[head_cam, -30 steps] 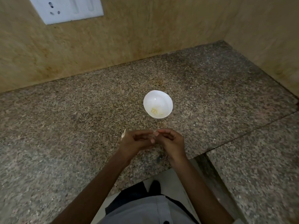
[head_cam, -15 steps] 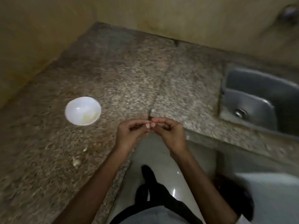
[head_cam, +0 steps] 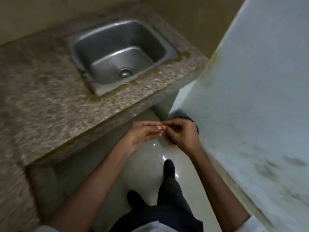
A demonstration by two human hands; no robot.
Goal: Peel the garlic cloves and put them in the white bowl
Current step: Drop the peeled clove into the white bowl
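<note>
Peeling looks under way off the worktop [head_cam: 50, 97], beyond its front edge by the steel sink [head_cam: 100, 44]: left hand [head_cam: 142, 134] and right hand [head_cam: 182, 134] each pinch one pale garlic scrap [head_cam: 160, 126] between them, probably tugging skin loose. No white bowl is in view.

Where my left fingers [head_cam: 150, 124] and right fingers [head_cam: 169, 123] meet there is a tiny pale bit [head_cam: 160, 126]. It is too small to tell what it is, or which fingers pinch it. A dark thing [head_cam: 185, 117] just behind my right fingers is mostly hidden. The counter [head_cam: 50, 101] left of my fingers is blurry and runs off the edge. My left arm [head_cam: 93, 180] and right arm [head_cam: 217, 178] are cut off at the bottom.
</note>
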